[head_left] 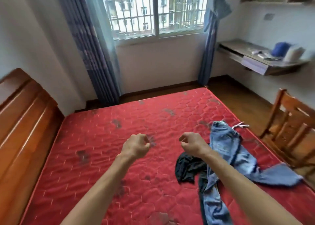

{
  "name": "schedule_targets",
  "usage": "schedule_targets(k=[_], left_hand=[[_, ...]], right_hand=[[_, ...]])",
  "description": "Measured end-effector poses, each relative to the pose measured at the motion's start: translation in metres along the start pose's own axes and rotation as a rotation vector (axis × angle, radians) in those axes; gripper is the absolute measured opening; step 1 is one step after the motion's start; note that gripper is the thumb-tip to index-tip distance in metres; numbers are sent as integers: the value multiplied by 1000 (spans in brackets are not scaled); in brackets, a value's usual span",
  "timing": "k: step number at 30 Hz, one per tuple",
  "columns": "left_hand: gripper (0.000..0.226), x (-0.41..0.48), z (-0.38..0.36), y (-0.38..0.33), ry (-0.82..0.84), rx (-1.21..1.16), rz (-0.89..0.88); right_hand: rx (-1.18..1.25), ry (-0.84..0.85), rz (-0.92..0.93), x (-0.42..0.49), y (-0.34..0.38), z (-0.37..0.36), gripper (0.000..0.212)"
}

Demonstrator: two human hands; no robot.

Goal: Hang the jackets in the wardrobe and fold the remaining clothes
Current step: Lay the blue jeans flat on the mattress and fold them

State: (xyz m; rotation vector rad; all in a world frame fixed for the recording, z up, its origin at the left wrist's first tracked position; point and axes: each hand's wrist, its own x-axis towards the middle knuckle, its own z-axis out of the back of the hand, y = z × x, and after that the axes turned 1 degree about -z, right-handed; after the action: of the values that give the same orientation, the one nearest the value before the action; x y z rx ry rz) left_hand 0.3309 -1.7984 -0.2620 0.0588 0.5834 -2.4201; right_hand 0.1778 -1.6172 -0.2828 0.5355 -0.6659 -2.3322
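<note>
Red mattress: jeans, black garment (crumpled); left hand, right hand curled, empty.

Red quilted-fabric mattress with a faint sheen carries faded blue denim jeans and a thin, matt black garment near its right edge. Headboard and chair are glossy varnished wood; pleated curtains are matt cloth.
</note>
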Motion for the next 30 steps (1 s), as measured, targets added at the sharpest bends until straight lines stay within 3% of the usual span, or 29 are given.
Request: schedule_targets(k=[8, 14, 25, 30], left_hand=[[23, 73, -81, -120, 211, 60, -272], [22, 113, -155, -211, 308, 98, -377], [20, 248, -353, -347, 538, -18, -147], [54, 321, -473, -370, 456, -54, -34]], right_hand=[[33, -115, -369, -20, -143, 52, 24], [107, -151, -517, -18, -246, 82, 28], [243, 24, -730, 90, -481, 106, 27], [236, 0, -831, 152, -582, 76, 54]])
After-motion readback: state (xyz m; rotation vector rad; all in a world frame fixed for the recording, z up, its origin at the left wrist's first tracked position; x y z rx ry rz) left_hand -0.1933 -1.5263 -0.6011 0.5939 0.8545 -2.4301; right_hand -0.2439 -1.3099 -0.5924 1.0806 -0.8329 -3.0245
